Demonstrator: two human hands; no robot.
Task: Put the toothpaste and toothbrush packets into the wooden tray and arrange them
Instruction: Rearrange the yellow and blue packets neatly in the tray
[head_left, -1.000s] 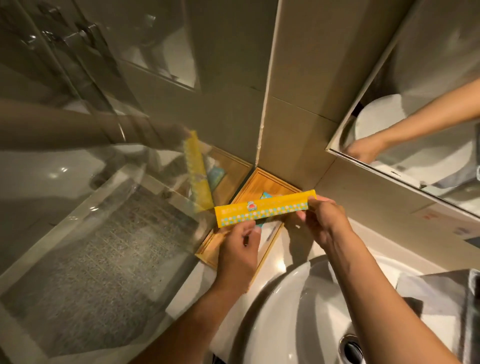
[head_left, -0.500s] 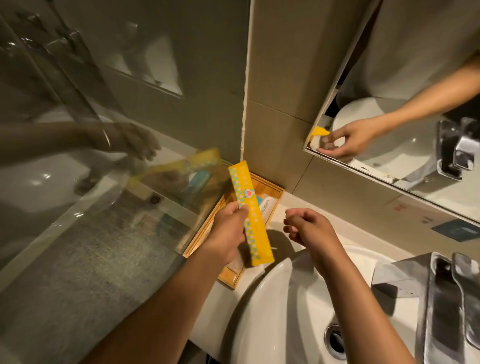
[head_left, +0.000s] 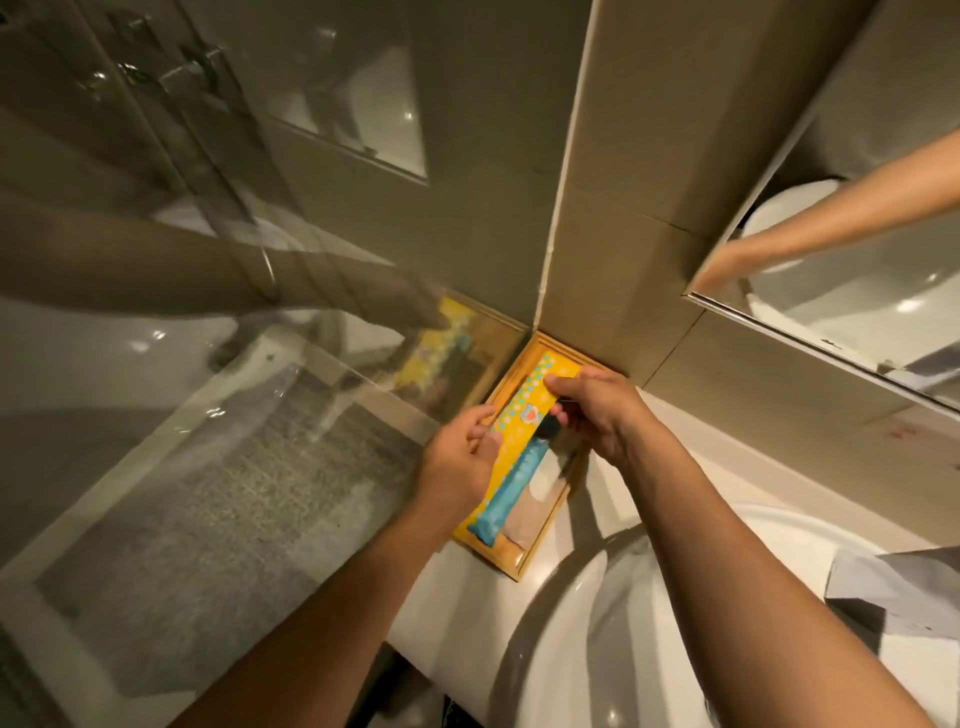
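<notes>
A long yellow packet (head_left: 524, 410) with a dotted edge lies lengthwise in the wooden tray (head_left: 530, 564), which sits in the corner of the white counter. A blue packet (head_left: 511, 491) lies beside it in the tray, over pale sachets. My left hand (head_left: 460, 457) rests on the yellow packet's left edge near its middle. My right hand (head_left: 597, 410) pinches the packet's right side near the far end. Both hands touch the packet while it lies in the tray.
A glass shower panel (head_left: 208, 415) stands right against the tray's left side. A tiled wall (head_left: 623, 234) closes the back, with a mirror (head_left: 857, 234) at the upper right. The white basin (head_left: 623, 649) sits just in front of the tray.
The yellow packet, held upright in my left hand before, now lies flat in the tray. My right hand has moved forward onto it.
</notes>
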